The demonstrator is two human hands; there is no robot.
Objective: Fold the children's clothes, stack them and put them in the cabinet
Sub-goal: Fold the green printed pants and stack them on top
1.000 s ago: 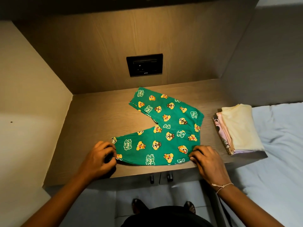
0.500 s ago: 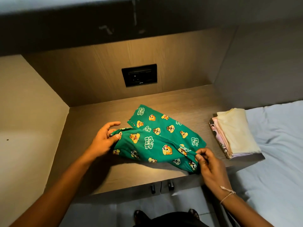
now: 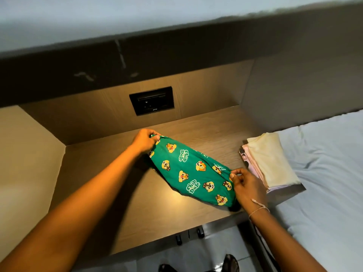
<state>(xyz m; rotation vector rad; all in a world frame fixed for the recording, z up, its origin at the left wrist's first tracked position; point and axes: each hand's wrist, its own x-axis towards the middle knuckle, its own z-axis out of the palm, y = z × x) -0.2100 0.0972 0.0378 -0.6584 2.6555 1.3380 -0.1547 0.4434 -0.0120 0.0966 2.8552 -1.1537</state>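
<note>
Feet (image 3: 231, 264) cut off (bottom edge); socket panel (image 3: 151, 100) lettering unreadable.

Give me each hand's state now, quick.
Left hand: closed, grip on the far end of the green pants.
Right hand: closed, pinching their near end.

head-worn view, looking steeply down, near desk (image 3: 137, 203)

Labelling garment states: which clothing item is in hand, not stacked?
The green cartoon-print pants, pinched by the left hand and right hand. The pale yellow folded garment tops the untouched pile.
</note>
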